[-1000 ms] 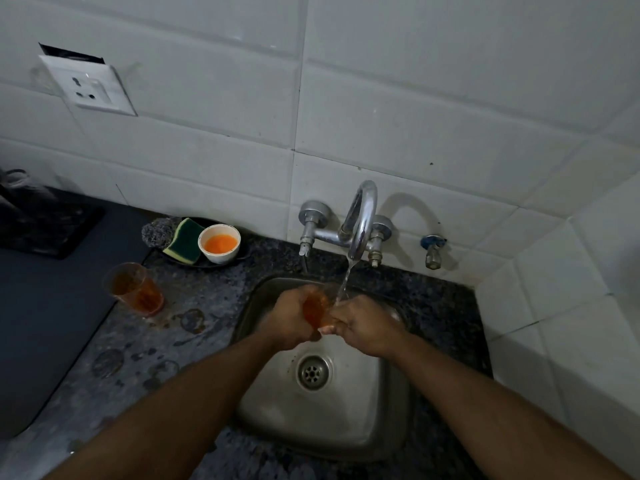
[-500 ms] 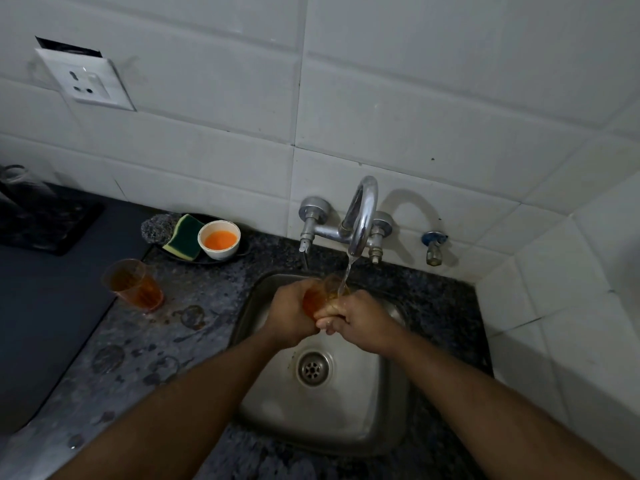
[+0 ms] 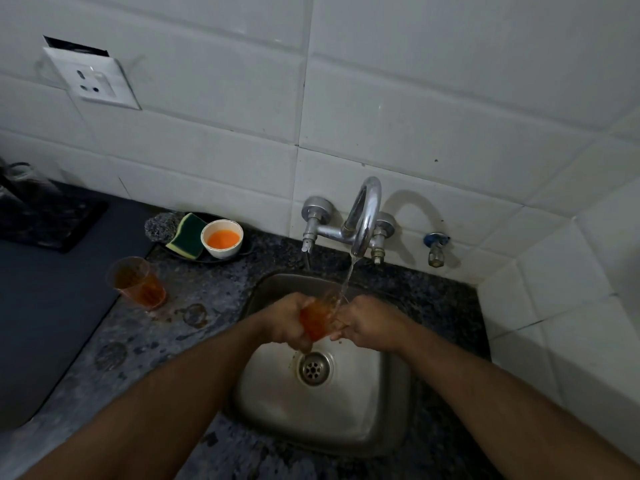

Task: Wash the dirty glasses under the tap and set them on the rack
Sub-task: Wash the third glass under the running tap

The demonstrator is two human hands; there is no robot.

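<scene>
An orange-stained glass (image 3: 317,318) sits between both hands over the steel sink (image 3: 325,417), under the stream from the chrome tap (image 3: 363,216). My left hand (image 3: 282,322) grips the glass from the left. From the right, my right hand (image 3: 363,322) holds it with its fingers at the rim, where the water lands. A second dirty glass (image 3: 136,284) with orange residue stands upright on the granite counter (image 3: 194,327), left of the sink.
A dark dish by the wall holds a green-yellow sponge (image 3: 187,235), a scrubber (image 3: 161,226) and a white bowl (image 3: 222,238) of orange liquid. A dark mat (image 3: 45,299) covers the counter at left. A small valve (image 3: 435,247) sticks out right of the tap.
The glass has tipped and shifted slightly between my hands under the running water, more of its orange side now showing. The other glass has not moved.
</scene>
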